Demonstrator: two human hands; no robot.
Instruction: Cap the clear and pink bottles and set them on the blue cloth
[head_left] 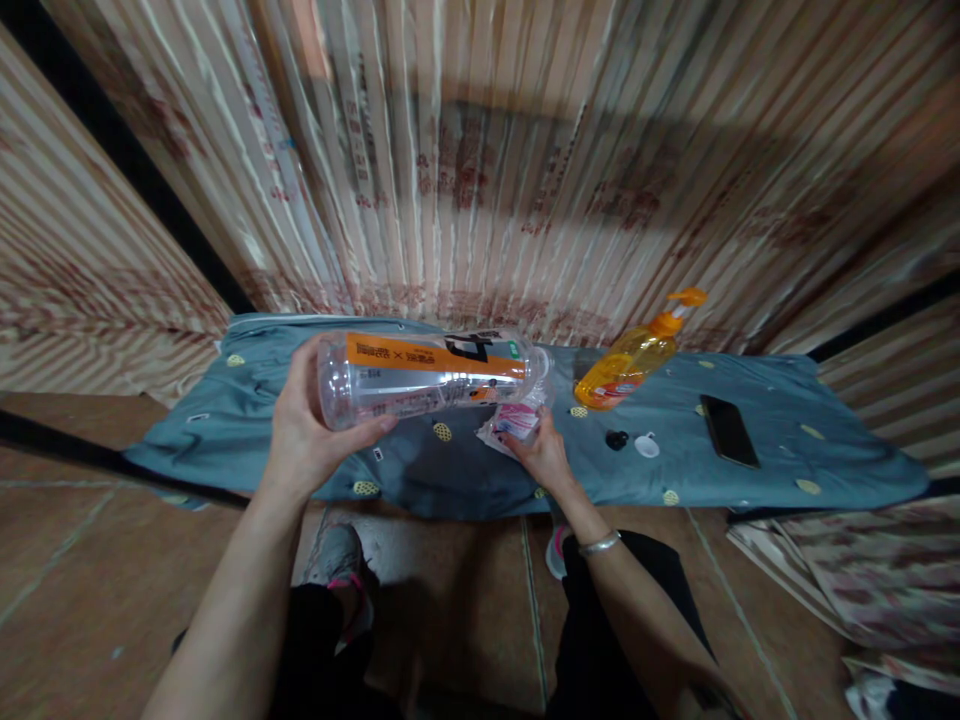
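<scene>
Bottle [427, 378]: clear plastic with an orange label, held on its side in the air above the near left part of the table [750, 480]. Its base sits in the left grip and its neck points right, ending just above the packet.
Left grip [307, 425]: closed around the bottle's base end, thumb underneath and fingers over the top, carrying it clear of the cloth.
Handling, as a judgement: it looks empty, so light. The wall seems thin and likely to dent under a hard squeeze, and the smooth plastic and glossy label could slip. The base end or the middle of the body looks the surest place to hold, with a wrap all the way round.
Neck: blurred, so I cannot tell whether a cap is on.
Right grip [541, 452]: fingers down on the packet. I cannot tell whether they pinch it or only press on it. A bracelet [598, 543] is on that wrist.
Packet [516, 420]: small, pink and white, lying on the cloth under the bottle's neck.
Pump bottle [630, 365]: orange, standing to the right of the packet, near the table's far edge.
Black cap [616, 439] and white piece [646, 445]: small, side by side, in front of the pump bottle.
Phone [729, 430]: dark, flat on the cloth, further right and apart from the rest.
Table: low, under a blue-grey patterned cloth.
</scene>
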